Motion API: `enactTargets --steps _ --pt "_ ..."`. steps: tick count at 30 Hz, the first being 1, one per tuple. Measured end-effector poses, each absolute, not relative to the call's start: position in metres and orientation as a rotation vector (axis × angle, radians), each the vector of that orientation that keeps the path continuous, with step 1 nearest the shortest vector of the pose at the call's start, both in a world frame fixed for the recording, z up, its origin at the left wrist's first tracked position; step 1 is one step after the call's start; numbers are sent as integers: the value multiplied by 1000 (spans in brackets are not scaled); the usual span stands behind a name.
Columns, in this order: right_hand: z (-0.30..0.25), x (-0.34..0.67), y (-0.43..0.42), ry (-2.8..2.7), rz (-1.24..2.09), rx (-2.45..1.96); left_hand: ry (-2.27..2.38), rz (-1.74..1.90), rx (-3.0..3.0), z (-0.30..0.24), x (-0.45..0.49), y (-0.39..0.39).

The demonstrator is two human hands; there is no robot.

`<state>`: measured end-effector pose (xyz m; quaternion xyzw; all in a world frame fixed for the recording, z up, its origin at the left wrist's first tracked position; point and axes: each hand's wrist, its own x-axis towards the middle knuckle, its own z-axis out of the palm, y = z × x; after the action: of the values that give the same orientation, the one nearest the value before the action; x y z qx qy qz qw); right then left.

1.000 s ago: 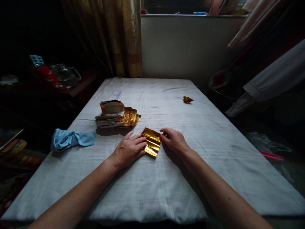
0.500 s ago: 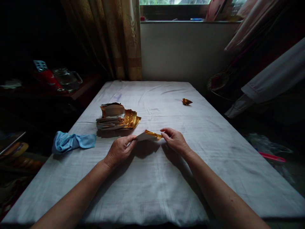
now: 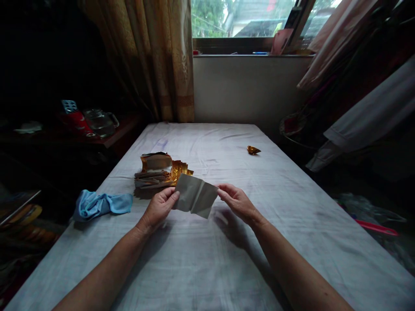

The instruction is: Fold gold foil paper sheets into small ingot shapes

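Note:
A creased sheet of paper (image 3: 196, 195), its plain grey side toward me, hangs above the table between both hands. My left hand (image 3: 159, 206) pinches its left edge between thumb and fingers. At the upper right corner, my right hand (image 3: 238, 201) grips the sheet with thumb and fingertips. Just behind the left hand lies a stack of gold foil papers (image 3: 155, 176), some bent upright and fanned, partly covered by the sheet. Farther back on the right sits a small folded gold foil piece (image 3: 253, 150) with a pointed end.
A white cloth covers the table (image 3: 207, 268). On its left edge lies a crumpled blue cloth (image 3: 102, 205). A glass jug (image 3: 100, 122) stands on a dark side table at left. Clothes (image 3: 372, 108) hang at right, and a curtain (image 3: 171, 65) hangs behind.
The sheet, seen before nearly edge-on with some gold showing, has been opened out and turned so its grey side faces me. The camera view has tilted up.

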<state>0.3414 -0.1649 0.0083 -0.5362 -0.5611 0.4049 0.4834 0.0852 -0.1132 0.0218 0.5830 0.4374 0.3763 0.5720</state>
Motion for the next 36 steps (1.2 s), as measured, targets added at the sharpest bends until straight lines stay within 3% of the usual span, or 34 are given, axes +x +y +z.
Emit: enactTargets --steps 21,36 --pt "-9 331 -165 -1310 887 -1482 1088 873 1076 10 81 -118" --pt "-5 307 -180 -1680 492 -1620 1083 849 1052 14 85 -130"
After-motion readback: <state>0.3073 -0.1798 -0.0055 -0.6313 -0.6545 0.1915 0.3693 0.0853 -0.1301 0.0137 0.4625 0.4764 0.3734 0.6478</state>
